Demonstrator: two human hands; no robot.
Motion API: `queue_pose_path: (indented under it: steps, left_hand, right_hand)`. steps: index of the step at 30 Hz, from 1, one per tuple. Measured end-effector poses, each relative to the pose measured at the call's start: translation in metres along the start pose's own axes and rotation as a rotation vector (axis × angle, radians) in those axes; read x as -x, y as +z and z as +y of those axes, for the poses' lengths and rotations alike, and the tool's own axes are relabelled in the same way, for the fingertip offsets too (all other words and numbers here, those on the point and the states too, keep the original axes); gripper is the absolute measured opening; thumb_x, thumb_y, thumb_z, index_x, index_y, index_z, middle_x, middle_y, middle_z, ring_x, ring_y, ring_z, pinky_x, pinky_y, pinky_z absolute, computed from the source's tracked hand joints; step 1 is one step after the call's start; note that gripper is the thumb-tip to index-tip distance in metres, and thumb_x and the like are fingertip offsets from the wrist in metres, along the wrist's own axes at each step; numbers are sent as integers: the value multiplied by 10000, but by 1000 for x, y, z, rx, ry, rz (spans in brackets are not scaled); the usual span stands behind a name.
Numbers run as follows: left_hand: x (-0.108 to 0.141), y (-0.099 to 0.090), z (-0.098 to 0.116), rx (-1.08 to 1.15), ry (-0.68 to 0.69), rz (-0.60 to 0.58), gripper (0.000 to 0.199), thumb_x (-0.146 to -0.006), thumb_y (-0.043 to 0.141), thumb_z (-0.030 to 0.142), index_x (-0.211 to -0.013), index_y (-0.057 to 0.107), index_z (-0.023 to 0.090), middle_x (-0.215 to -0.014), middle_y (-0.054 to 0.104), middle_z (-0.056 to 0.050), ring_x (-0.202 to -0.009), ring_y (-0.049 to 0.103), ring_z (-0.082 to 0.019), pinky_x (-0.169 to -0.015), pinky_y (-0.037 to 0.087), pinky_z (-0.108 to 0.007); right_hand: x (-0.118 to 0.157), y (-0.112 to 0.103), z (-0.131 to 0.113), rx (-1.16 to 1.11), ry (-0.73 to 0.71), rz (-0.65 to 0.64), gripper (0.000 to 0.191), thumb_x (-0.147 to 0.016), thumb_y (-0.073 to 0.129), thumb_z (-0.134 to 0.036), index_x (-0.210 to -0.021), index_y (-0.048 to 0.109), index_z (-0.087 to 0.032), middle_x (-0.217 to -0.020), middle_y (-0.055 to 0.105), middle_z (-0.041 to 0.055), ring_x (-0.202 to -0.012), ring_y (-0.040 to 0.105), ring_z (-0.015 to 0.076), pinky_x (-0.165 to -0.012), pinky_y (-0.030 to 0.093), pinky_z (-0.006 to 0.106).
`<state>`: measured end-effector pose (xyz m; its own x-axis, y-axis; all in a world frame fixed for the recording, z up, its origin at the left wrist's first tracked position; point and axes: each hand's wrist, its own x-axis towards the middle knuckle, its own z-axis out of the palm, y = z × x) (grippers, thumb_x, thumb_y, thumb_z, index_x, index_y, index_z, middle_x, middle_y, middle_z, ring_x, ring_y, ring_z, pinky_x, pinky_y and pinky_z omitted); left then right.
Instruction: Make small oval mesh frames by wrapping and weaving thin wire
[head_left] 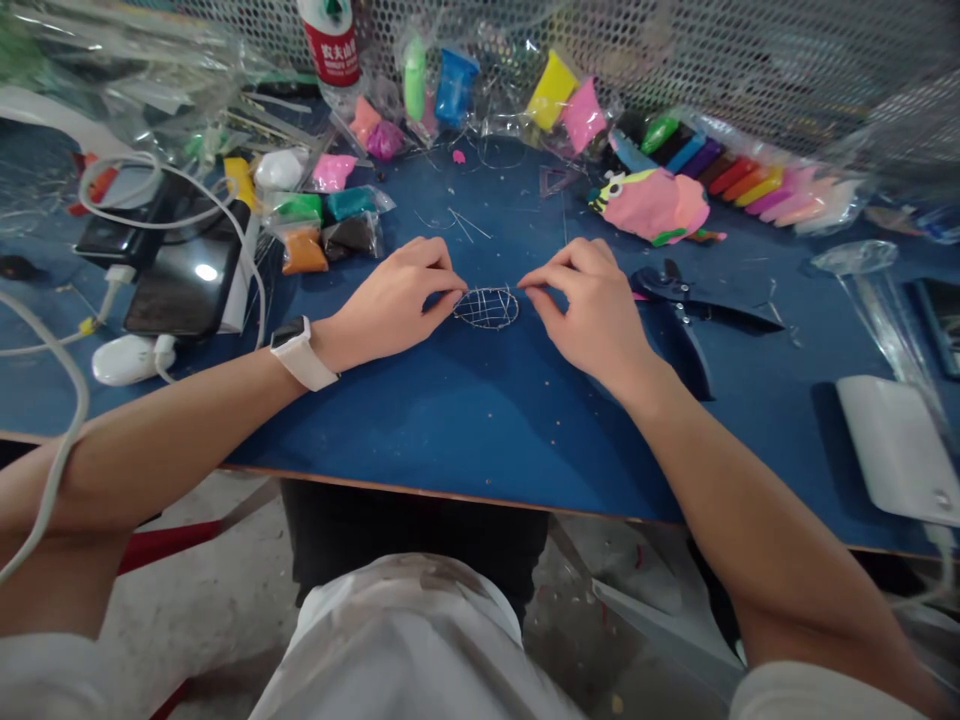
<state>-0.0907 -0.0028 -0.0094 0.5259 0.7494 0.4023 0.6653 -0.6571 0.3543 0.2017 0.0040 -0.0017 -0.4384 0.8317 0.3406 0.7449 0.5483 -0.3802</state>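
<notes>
Between my hands is a small oval wire frame point(487, 308) with thin wires crossing inside it. My left hand point(409, 290) pinches its left end between thumb and forefinger. My right hand point(589, 305) is at the other end, its thumb and forefinger closed at the frame's right side; whether they grip the rim or a thin wire end is too small to tell. Loose thin wires point(471, 224) lie on the blue table just beyond the frame. Dark-handled scissors point(686, 300) lie right of my right hand.
A pink clay fish point(652, 205) sits at the back right, before a row of coloured clay packs point(739, 180). More clay packets point(330, 220), a black phone point(191, 265) and white cables are on the left. A white power bank point(900, 445) lies near the right edge.
</notes>
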Motion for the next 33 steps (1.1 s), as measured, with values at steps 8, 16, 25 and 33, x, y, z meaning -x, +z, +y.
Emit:
queue_pose_path:
  steps: [8,16,25,33]
  left_hand:
    - [-1,-5,-2,77,-41,-38,290,-1138,636,271,-1182,921,241,-1107,817,-97,-1100,760,-283,-1049,635,-492]
    - [-3,-9,-3,226,-127,-39,243,-1102,712,304,-1177,942,284,-1105,856,-81,-1008,765,-251,-983,657,-458]
    - [-4,-8,-3,205,-135,-1,207,-1071,757,305,-1119,958,299,-1062,867,-59,-957,774,-235,-954,645,-434]
    - [-7,0,-7,114,-163,34,202,-1061,716,294,-1042,912,253,-979,878,-38,-931,789,-227,-992,644,-432]
  right_hand:
    - [0,0,-5,-16,4,26,270,-1152,574,-273,-1172,843,-296,-1174,767,141,-1236,726,433,-1131,605,723]
    - [1,0,-7,-108,24,19,239,-1119,609,-236,-1109,844,-281,-1126,792,115,-1079,776,335,-959,648,531]
    - [-3,2,-14,-170,56,3,226,-1108,622,-268,-1082,846,-266,-1110,836,118,-963,759,318,-971,616,529]
    - [-10,9,-9,-194,49,9,214,-1107,630,-265,-1106,843,-282,-1159,860,106,-1083,786,334,-1012,631,521]
